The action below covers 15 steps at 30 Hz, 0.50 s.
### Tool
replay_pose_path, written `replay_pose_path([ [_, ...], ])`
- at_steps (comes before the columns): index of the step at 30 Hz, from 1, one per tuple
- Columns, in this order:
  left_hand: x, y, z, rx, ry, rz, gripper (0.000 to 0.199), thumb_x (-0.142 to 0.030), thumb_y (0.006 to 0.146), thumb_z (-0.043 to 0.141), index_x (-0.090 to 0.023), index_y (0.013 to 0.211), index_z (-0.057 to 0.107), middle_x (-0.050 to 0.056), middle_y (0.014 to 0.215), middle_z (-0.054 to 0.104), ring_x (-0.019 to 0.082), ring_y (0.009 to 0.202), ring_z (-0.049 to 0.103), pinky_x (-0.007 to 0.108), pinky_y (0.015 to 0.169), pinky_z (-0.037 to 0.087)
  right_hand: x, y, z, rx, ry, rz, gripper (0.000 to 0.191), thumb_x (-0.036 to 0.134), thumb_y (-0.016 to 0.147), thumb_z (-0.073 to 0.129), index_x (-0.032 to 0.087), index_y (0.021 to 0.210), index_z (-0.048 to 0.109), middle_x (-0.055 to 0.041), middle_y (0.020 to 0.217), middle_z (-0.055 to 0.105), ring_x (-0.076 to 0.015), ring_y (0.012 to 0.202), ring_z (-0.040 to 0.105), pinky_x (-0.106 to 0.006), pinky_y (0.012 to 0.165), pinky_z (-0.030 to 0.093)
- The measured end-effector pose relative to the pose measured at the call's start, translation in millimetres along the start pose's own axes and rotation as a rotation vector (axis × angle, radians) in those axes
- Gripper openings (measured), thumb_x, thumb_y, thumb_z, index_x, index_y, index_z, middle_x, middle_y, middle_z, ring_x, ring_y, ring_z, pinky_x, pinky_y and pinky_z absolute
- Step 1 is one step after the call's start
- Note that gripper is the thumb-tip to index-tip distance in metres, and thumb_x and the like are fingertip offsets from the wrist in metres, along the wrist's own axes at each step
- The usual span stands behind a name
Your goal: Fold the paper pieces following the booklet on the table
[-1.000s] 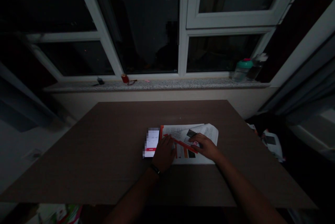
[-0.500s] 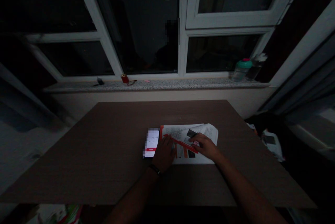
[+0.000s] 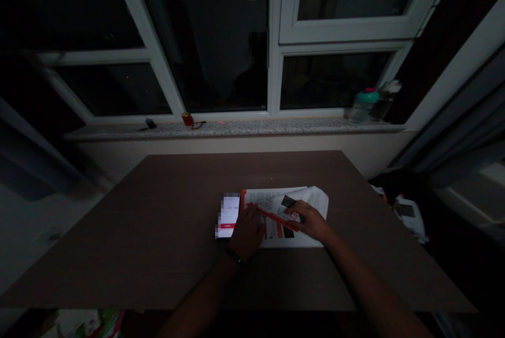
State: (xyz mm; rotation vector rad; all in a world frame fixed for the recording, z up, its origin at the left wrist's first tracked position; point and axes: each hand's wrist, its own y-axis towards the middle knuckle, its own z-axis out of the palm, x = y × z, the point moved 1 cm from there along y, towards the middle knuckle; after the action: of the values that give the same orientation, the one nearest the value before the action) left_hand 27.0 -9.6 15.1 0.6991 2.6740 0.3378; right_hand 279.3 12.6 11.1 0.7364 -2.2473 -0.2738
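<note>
Two-handed, steadies folded paper [image 3: 276,230] under left hand [image 3: 246,231] and right hand [image 3: 311,220]; cannot tell finger closure; calls for even pressure.

Dark wristband [image 3: 234,255] (a slim one).

On the sill [image 3: 272,127] ahead of you, a teal-lidded bottle [image 3: 363,105] stands beside a clear bottle [image 3: 385,103]; a red jar [image 3: 187,119] sits well to their left.
</note>
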Motion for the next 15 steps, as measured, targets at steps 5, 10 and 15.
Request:
replay_pose_path([
  [5, -1.2, 0.6, -2.1, -0.010, -0.010, -0.001, 0.036, -0.021, 0.091, 0.051, -0.014, 0.126, 0.054, 0.013, 0.139, 0.049, 0.026, 0.133, 0.039, 0.047, 0.110, 0.036, -0.3, 0.3, 0.0, 0.005, 0.000, 0.006, 0.032, 0.028, 0.075, 0.076, 0.025, 0.106, 0.067, -0.0060, 0.096, 0.067, -0.0232, 0.096, 0.060, -0.038, 0.086, 0.048],
  [10, 0.8, 0.2, 1.1, -0.005, -0.004, -0.014, 0.036, -0.021, 0.090, 0.052, -0.013, 0.126, 0.054, 0.014, 0.139, 0.049, 0.027, 0.133, 0.041, 0.046, 0.110, 0.036, -0.9, 0.3, 0.6, 0.016, -0.008, 0.004, 0.033, 0.028, 0.075, 0.076, 0.025, 0.106, 0.067, -0.0055, 0.095, 0.066, -0.0232, 0.096, 0.060, -0.038, 0.087, 0.048],
  [15, 3.6, -1.2, 4.7, -0.009, -0.007, -0.018, 0.039, -0.021, 0.090, 0.051, -0.014, 0.128, 0.051, 0.013, 0.140, 0.048, 0.026, 0.134, 0.039, 0.046, 0.110, 0.036, -2.5, -0.5, 2.3, 0.007, 0.000, 0.018, 0.032, 0.027, 0.075, 0.076, 0.024, 0.105, 0.068, -0.0055, 0.093, 0.066, -0.0226, 0.094, 0.060, -0.037, 0.085, 0.049],
])
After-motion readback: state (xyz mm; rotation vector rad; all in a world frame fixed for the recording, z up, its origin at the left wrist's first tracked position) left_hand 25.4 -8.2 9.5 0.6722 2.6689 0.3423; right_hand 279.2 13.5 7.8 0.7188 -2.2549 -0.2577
